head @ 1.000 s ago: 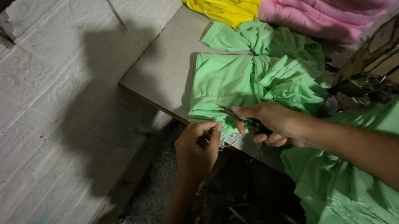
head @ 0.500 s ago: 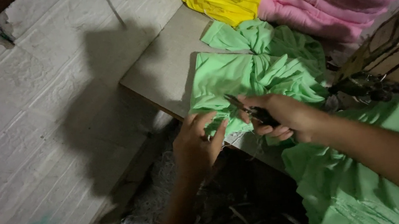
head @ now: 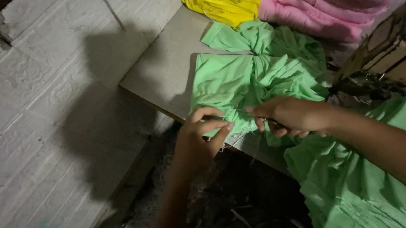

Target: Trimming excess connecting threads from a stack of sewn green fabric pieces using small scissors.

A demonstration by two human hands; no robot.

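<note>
The edge of the light green garment (head: pixel 240 81), lying on the worktop (head: pixel 167 72) just beyond both hands, is pinched in the grip of the left hand (head: pixel 200 137), thumb and fingers pressed together on the cloth. A small cutting tool (head: pixel 265 120), mostly hidden, is enclosed in the grip of the right hand (head: pixel 290 117) just beside it. The trimming is judged best done with the cloth kept taut between the grips, and only loose thread should be cut.
</note>
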